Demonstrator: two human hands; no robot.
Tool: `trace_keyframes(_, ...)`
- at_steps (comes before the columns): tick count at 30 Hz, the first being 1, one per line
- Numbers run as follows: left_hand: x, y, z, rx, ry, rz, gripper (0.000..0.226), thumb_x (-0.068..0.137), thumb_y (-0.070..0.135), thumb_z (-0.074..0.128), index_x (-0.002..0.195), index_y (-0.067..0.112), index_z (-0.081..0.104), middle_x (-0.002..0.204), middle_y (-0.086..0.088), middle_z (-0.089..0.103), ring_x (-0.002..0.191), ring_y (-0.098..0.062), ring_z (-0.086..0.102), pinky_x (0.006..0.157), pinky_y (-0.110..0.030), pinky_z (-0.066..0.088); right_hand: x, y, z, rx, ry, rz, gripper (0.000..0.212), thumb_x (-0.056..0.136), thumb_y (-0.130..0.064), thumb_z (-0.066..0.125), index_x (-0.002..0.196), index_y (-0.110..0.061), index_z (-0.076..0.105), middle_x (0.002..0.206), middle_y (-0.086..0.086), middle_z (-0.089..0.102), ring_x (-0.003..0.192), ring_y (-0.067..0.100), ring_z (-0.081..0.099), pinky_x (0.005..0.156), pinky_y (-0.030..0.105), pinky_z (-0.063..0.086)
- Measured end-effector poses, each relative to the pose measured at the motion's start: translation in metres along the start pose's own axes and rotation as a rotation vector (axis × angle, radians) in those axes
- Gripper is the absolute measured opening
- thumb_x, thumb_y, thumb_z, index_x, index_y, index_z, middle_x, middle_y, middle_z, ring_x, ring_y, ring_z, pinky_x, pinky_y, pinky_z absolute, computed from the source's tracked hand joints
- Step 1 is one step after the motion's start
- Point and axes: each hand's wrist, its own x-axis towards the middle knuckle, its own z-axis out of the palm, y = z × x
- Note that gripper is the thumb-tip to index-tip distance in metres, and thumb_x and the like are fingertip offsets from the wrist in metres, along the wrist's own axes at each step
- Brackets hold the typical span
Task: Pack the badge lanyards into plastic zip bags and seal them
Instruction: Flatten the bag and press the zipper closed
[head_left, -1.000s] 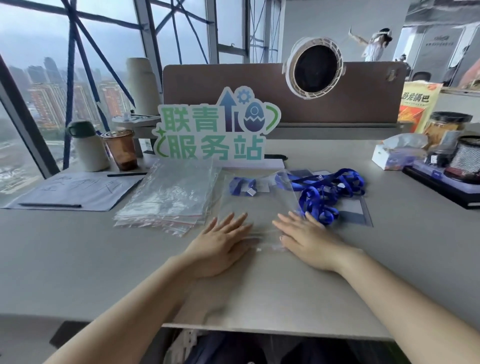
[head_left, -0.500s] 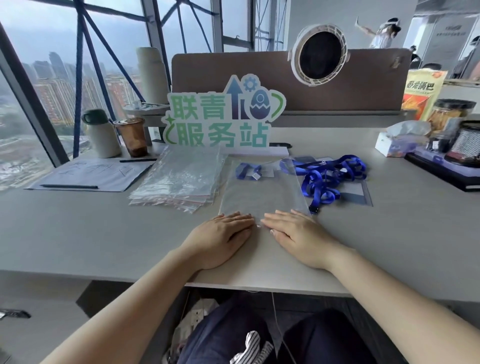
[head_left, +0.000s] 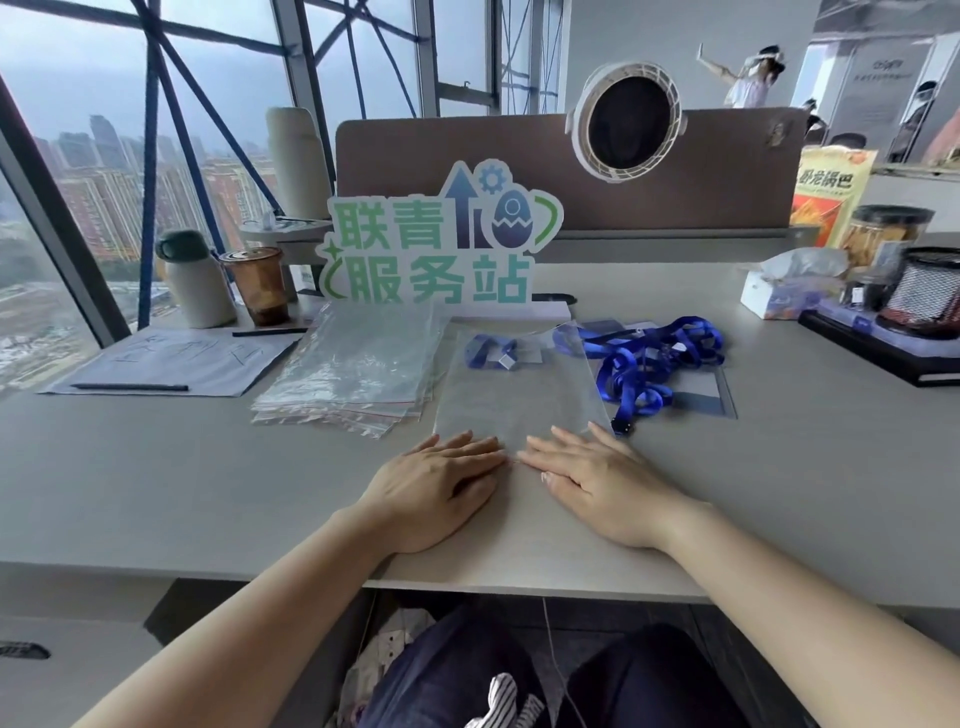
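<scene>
Both hands lie flat and open — left hand, right hand — pressing the zip bag's near edge; loose lanyards beyond the right.

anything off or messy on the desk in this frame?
Nothing spilled or damaged. Only untidy bits: the loose blue lanyards lie in a tangled heap right of the zip bag, and the spare bag stack is fanned unevenly. The left hand and right hand lie flat on the bag's near edge.
</scene>
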Motion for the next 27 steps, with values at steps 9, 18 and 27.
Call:
trace_keyframes(9, -0.011, -0.002, -0.004, 0.02, 0.049, -0.131, 0.044, 0.098, 0.05, 0.026, 0.14, 0.042, 0.035, 0.15, 0.026, 0.024, 0.142, 0.001, 0.013, 0.12, -0.034, 0.003, -0.028, 0.013, -0.007, -0.058, 0.034, 0.124, 0.043, 0.1, -0.04, 0.023, 0.143, -0.042, 0.029, 0.151, -0.027, 0.021, 0.142, -0.004, 0.004, 0.117, 0.04, -0.015)
trace_keyframes(18, -0.024, -0.004, -0.007, 0.001, 0.076, -0.284, 0.044, 0.096, 0.051, 0.027, 0.138, 0.043, 0.039, 0.148, 0.027, 0.029, 0.142, 0.001, 0.016, 0.119, -0.035, 0.01, -0.044, 0.02, -0.01, -0.034, 0.09, 0.241, 0.042, 0.1, -0.042, 0.024, 0.14, -0.042, 0.034, 0.149, -0.028, 0.022, 0.144, 0.0, 0.005, 0.118, 0.041, -0.011)
trace_keyframes(27, -0.031, -0.002, -0.012, -0.118, 0.148, -0.419, 0.036, 0.094, 0.052, 0.035, 0.125, 0.047, 0.054, 0.138, 0.031, 0.041, 0.14, 0.0, 0.023, 0.116, -0.036, 0.02, -0.047, 0.021, -0.008, 0.046, 0.192, 0.332, 0.035, 0.098, -0.041, 0.035, 0.13, -0.04, 0.051, 0.147, -0.024, 0.03, 0.143, 0.002, 0.01, 0.118, 0.04, -0.007)
